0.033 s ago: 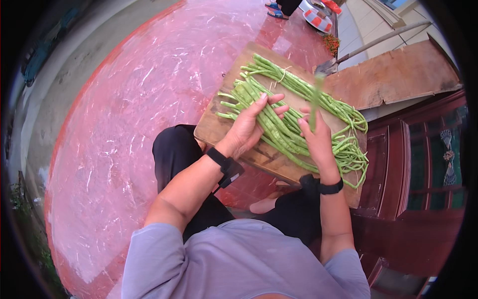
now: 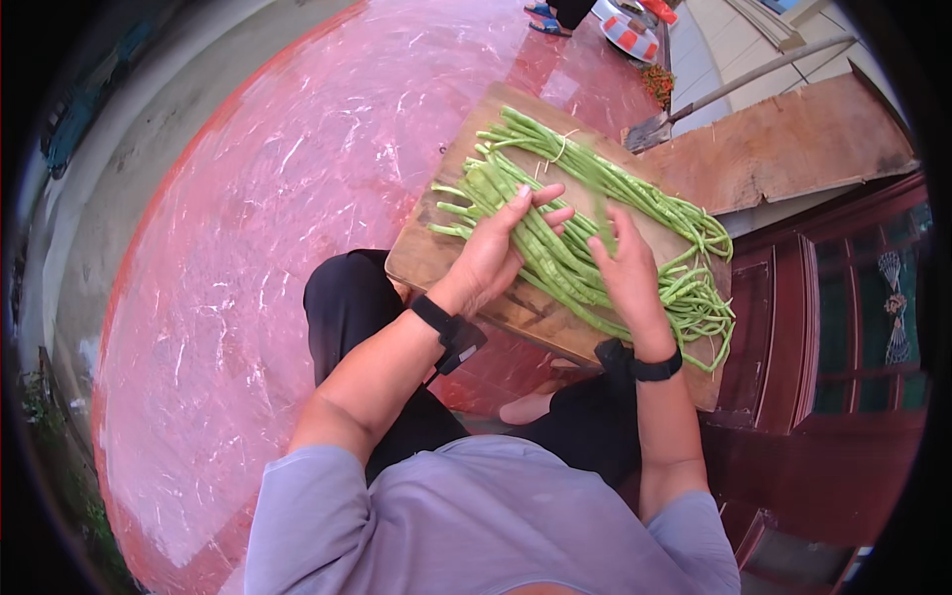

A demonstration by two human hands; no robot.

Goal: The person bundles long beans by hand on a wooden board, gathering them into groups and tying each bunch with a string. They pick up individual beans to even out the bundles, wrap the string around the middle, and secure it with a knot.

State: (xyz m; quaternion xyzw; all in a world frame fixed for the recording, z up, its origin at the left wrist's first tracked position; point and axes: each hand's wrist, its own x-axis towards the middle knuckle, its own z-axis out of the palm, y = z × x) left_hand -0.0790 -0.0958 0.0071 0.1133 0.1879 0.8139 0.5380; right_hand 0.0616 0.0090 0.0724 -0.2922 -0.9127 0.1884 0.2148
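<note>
My left hand [image 2: 491,246] is wrapped round a bunch of green long beans [image 2: 570,276], its thumb on top and fingertips showing on the far side. Beside it, my right hand [image 2: 632,278] pinches a single green bean [image 2: 604,226], smeared by motion. Both hands are over a small wooden table [image 2: 415,248]. Along its far side lies another bundle of long beans [image 2: 635,188], tied near one end with a thin string [image 2: 562,149]. The curled bean ends gather at the table's right side, partly behind my right hand.
Right of the table are a shovel [image 2: 650,131], a wooden plank [image 2: 783,149] and a dark red door [image 2: 769,317]. Another person's feet in blue sandals [image 2: 548,24] appear at the top, near a red-and-white round object [image 2: 631,40]. My knee [image 2: 342,293] is against the table's near left corner.
The bean in my right hand has swung left and down, toward the bunch. My right hand has shifted slightly left and its fingers have turned. The left hand stays put.
</note>
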